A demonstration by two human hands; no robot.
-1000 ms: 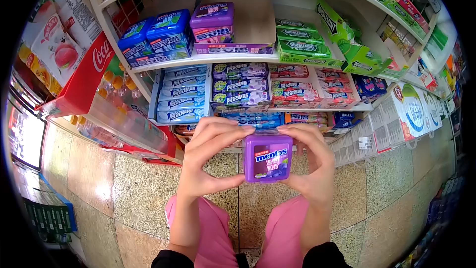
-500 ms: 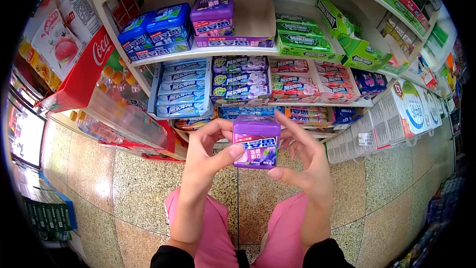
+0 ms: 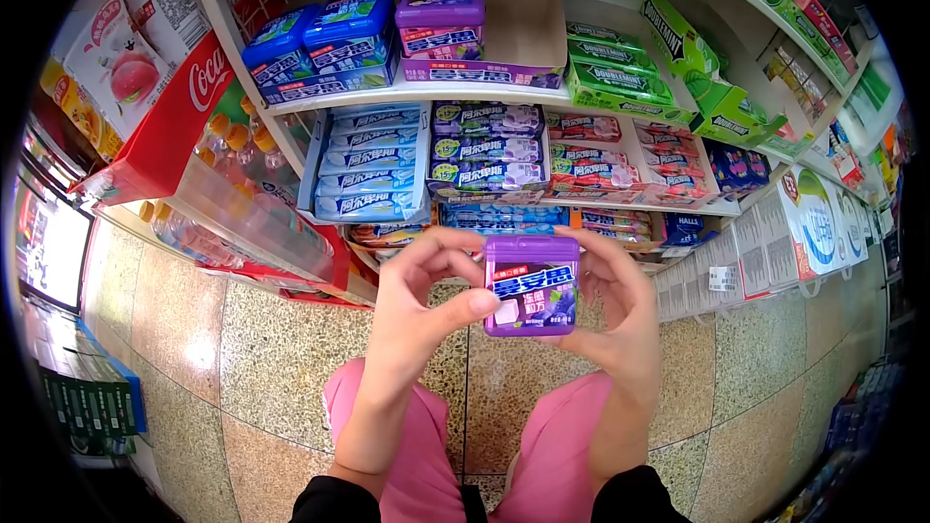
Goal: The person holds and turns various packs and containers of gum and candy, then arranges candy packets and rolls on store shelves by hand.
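A purple Mentos box (image 3: 532, 287) is held upright between my two hands, its printed label facing me. My left hand (image 3: 422, 305) grips its left side, with the thumb on the front edge. On the right side, the fingers of my right hand (image 3: 620, 315) curve around the box and the thumb is near its lower corner. Behind, on the shelf, a similar purple box (image 3: 442, 21) stands in a cardboard display tray (image 3: 484, 75), whose right part holds no boxes. Blue boxes (image 3: 349, 31) stand just left of it.
Green Doublemint packs (image 3: 620, 73) are on the same shelf. Below lie light blue packs (image 3: 368, 160), purple packs (image 3: 484, 148) and red packs (image 3: 593, 169). A red Coca-Cola rack (image 3: 170, 126) with bottles stands left, white cartons (image 3: 756, 242) right. Pink-clad legs (image 3: 567, 416) show below.
The box has turned from its top facing me to its labelled front. From half a second ago it moved slightly right, with both hands. The shelves appear shifted slightly right.
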